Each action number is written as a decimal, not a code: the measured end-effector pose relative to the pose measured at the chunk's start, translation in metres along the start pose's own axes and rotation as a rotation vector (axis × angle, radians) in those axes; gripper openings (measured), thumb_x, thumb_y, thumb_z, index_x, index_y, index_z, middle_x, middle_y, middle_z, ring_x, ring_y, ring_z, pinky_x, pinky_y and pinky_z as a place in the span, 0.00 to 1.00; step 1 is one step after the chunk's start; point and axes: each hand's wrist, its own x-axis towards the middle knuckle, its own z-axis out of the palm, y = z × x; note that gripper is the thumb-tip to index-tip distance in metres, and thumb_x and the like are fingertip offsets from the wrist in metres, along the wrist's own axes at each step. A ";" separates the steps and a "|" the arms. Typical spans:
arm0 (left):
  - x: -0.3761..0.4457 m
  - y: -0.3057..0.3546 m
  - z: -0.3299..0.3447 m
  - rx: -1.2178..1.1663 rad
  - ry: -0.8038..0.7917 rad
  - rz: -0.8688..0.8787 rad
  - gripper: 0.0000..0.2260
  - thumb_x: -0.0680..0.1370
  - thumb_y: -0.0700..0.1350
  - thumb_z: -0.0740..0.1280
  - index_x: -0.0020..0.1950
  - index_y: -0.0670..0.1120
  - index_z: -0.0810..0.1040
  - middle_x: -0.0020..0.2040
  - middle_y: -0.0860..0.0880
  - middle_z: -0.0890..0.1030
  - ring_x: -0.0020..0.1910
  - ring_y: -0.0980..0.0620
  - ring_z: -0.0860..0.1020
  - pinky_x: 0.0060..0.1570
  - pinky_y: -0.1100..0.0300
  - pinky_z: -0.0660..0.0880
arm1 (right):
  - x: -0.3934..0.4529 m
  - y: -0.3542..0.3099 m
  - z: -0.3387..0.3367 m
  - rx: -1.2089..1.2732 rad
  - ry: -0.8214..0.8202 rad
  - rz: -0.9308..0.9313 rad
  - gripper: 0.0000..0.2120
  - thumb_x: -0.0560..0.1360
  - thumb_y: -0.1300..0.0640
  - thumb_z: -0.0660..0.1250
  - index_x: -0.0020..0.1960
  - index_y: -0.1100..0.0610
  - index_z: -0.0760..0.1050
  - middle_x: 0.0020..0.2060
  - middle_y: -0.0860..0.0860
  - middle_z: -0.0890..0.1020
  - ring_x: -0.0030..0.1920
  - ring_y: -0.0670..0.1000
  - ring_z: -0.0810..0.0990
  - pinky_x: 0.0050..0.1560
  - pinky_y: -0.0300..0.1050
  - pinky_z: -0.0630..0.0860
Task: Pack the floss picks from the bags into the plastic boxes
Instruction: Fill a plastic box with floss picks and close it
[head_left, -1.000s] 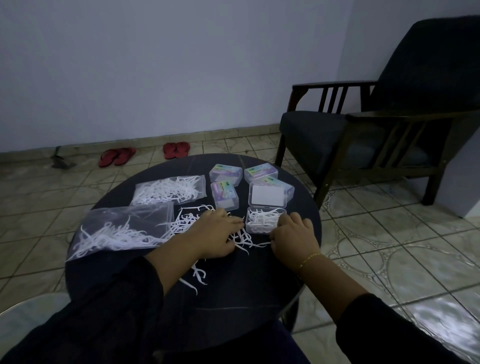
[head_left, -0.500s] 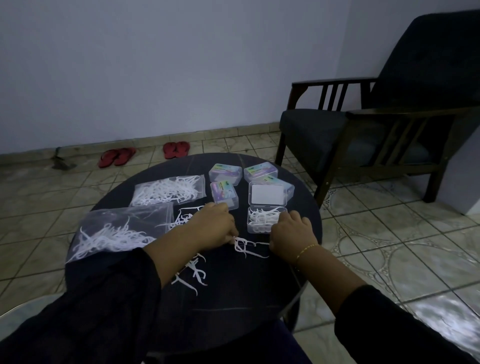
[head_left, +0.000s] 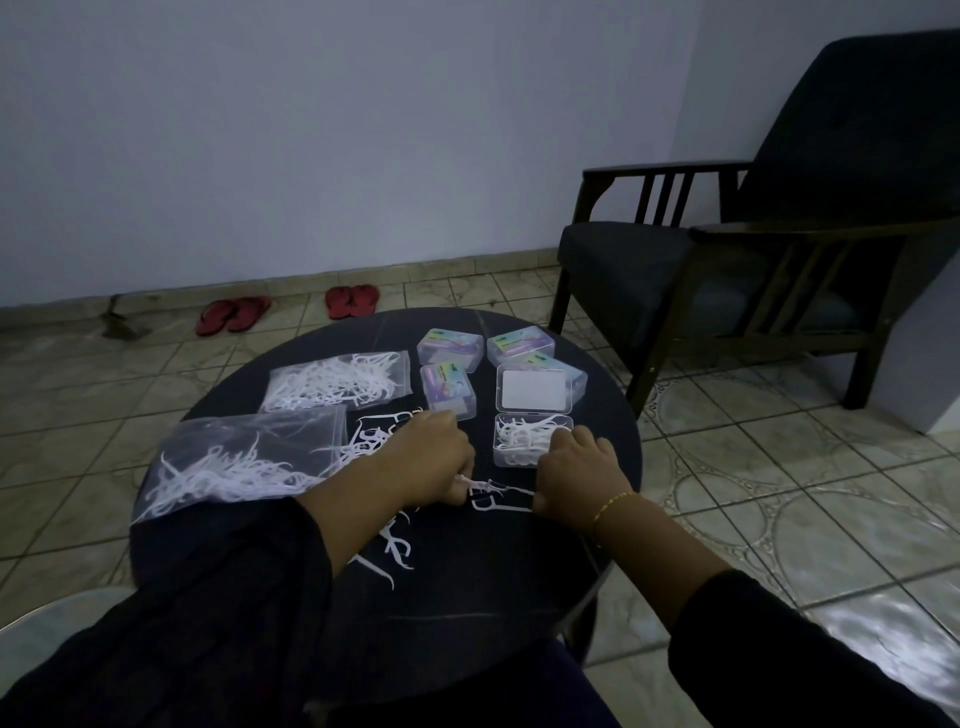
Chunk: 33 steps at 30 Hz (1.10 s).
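Note:
On the round dark table (head_left: 519, 597) lie two clear bags of white floss picks, a near one (head_left: 234, 467) and a far one (head_left: 337, 384). An open clear box (head_left: 530, 439) holds several picks, its lid (head_left: 535, 389) folded back. My left hand (head_left: 426, 462) is curled over loose picks (head_left: 374, 441) and pinches picks at its fingertips. My right hand (head_left: 576, 473), beside the open box, is curled on a few picks (head_left: 498, 499) lying between the two hands. More loose picks (head_left: 395, 556) lie nearer to me.
Three closed boxes with coloured labels (head_left: 449, 351) (head_left: 519, 345) (head_left: 447, 389) stand behind the open one. A dark armchair (head_left: 753, 249) is at the right. Two pairs of red sandals (head_left: 234, 314) (head_left: 353, 300) lie on the tiled floor by the wall.
Both hands have drawn toward me, pulling a few picks out of the loose pile into the gap between them. The heap near the open box has thinned.

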 end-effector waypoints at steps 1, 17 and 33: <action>-0.001 -0.001 0.001 -0.015 0.003 -0.008 0.07 0.72 0.51 0.66 0.47 0.52 0.80 0.45 0.55 0.79 0.50 0.53 0.70 0.49 0.59 0.63 | 0.000 0.000 0.000 0.011 0.006 0.001 0.19 0.73 0.45 0.66 0.59 0.55 0.77 0.60 0.54 0.70 0.62 0.56 0.66 0.61 0.50 0.64; 0.019 -0.017 -0.020 -0.312 0.210 -0.159 0.05 0.72 0.49 0.68 0.45 0.53 0.82 0.44 0.56 0.81 0.47 0.56 0.73 0.57 0.59 0.58 | 0.045 0.014 -0.041 0.144 0.137 0.013 0.14 0.76 0.46 0.63 0.57 0.50 0.79 0.59 0.53 0.71 0.60 0.54 0.67 0.61 0.49 0.67; 0.066 0.016 -0.012 -0.314 0.224 -0.144 0.16 0.74 0.58 0.67 0.60 0.56 0.79 0.55 0.52 0.81 0.57 0.51 0.71 0.57 0.55 0.62 | 0.035 0.059 0.005 0.556 0.293 0.178 0.12 0.78 0.57 0.60 0.56 0.53 0.80 0.52 0.52 0.76 0.54 0.50 0.70 0.50 0.37 0.64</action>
